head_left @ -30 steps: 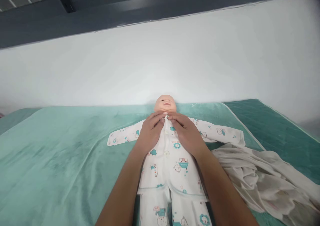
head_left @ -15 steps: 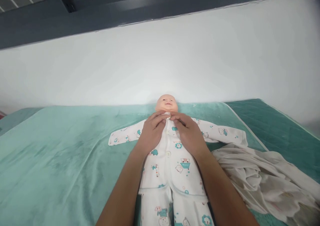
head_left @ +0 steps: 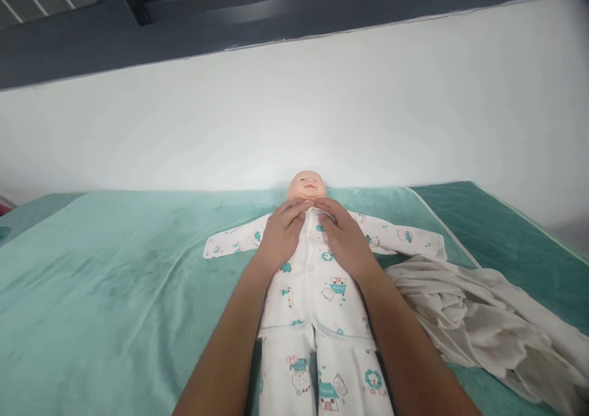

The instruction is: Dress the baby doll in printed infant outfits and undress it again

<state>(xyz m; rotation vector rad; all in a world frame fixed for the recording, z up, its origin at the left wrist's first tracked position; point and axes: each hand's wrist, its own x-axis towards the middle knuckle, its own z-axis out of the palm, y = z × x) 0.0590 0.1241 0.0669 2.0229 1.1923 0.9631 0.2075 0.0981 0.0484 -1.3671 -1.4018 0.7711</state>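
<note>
A baby doll (head_left: 307,184) lies on its back, head toward the wall, in a white printed long-sleeved top (head_left: 310,299) and matching trousers (head_left: 294,373). The top's buttoned front runs down the middle, and its sleeves spread out to both sides. My left hand (head_left: 283,231) rests on the upper chest at the collar, fingers stretched out toward the centre. Mirroring it, my right hand (head_left: 341,235) lies on the other side of the collar. The fingertips of both hands nearly meet just below the doll's chin. Part of the collar is hidden under them.
A crumpled whitish cloth (head_left: 483,318) lies to the right, touching the doll's right-hand sleeve end. Beneath everything is a light green cover (head_left: 115,281), with a darker green one (head_left: 501,238) at the right. A white wall (head_left: 294,109) rises directly behind the doll's head.
Both hands stay at the collar; their fingers have shifted slightly and lie flatter along its edge. The camera view has moved a little.
</note>
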